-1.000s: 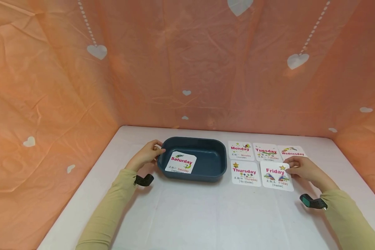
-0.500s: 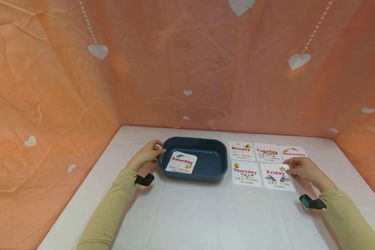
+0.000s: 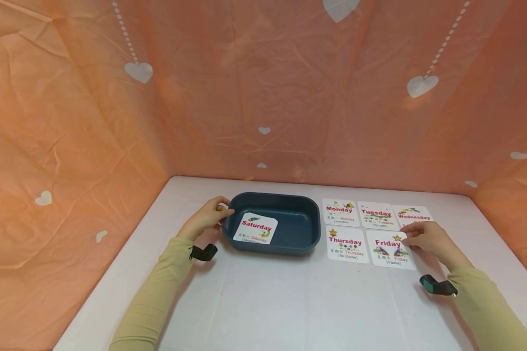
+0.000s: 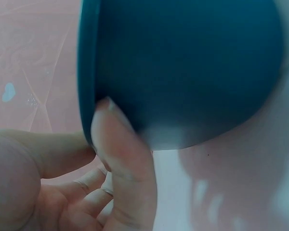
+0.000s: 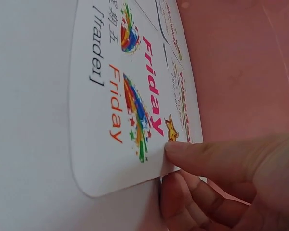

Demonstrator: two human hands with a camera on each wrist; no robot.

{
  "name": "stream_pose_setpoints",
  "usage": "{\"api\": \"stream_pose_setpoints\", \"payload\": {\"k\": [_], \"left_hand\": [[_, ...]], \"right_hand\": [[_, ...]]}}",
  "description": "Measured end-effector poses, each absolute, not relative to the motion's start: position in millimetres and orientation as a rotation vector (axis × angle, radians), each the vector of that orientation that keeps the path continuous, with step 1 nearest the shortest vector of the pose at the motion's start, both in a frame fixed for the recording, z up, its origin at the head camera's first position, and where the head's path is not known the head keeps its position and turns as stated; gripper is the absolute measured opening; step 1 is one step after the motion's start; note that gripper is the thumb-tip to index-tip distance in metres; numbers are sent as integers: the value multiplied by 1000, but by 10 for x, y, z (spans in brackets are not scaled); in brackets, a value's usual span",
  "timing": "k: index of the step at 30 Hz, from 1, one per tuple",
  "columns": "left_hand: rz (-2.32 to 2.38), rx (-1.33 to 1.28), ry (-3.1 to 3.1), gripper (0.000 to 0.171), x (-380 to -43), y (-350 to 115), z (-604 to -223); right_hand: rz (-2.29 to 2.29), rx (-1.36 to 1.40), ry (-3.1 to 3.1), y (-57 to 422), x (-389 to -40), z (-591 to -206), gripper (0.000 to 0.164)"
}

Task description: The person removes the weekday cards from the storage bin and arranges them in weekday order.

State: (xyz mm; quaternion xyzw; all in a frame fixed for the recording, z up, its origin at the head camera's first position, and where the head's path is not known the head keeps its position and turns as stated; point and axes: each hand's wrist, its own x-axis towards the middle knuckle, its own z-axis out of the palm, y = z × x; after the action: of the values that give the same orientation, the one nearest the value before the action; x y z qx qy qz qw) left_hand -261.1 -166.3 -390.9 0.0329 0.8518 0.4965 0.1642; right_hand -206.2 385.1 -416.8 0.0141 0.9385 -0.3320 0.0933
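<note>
My left hand (image 3: 206,214) pinches the left end of a dark blue tray (image 3: 296,226). In the left wrist view, the thumb (image 4: 120,139) presses one side of the tray wall (image 4: 192,72). A Saturday card (image 3: 255,228) leans inside the tray at the left. To the right, my right hand (image 3: 432,241) pinches the right edge of a Friday card (image 3: 388,254); its thumb (image 5: 188,154) lies on top, other fingers under the edge. The Friday card sits right of the Thursday card (image 3: 347,247). My right hand partly covers the Wednesday card (image 3: 410,212).
A Monday card (image 3: 340,217) and a Tuesday card (image 3: 376,219) lie in the back row with Wednesday. They rest on a white table (image 3: 268,302). Behind and beside it hang orange-pink sheets (image 3: 263,97) with white hearts.
The Friday card has shifted slightly toward the near side, with my right hand still on it. My left hand and the tray stay in place; the head view drifts a little.
</note>
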Motion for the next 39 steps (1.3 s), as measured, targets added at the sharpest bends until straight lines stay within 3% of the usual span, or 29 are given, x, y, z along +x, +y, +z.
{"api": "stream_pose_setpoints", "payload": {"k": [39], "left_hand": [[1422, 85, 2429, 32, -2622, -1667, -3931]], "right_hand": [[-962, 49, 2808, 3781, -2028, -4127, 34]]}}
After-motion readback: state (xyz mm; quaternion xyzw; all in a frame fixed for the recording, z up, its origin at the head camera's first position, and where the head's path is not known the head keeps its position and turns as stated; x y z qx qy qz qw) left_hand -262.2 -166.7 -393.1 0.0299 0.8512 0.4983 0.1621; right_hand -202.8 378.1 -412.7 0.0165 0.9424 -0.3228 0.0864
